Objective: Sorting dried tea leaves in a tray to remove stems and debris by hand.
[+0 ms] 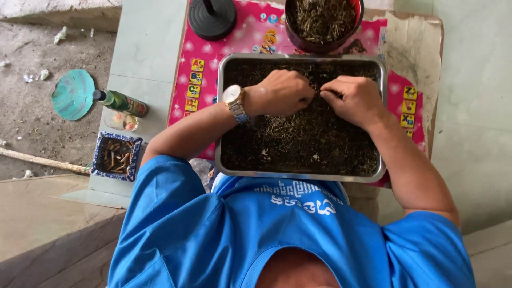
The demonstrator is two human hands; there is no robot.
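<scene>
Top-down view over the metal tray [382,118], which lies on the pink tabletop [205,50] before me. My left hand [282,92] and right hand [353,98] meet knuckle to knuckle at the tray's far half, fingers curled shut into the dark dried shreds [304,141]; whether they pinch any I cannot tell. The shreds cover the whole tray floor. Beyond the tray's far rim, a dark red bowl [292,37] already holds similar shreds, so I judge the work partly done.

A tray [224,106] of dried leaves [298,138] sits on the bench [416,37]; a bowl [322,45] stands behind it, a bottle [121,101] left.
</scene>
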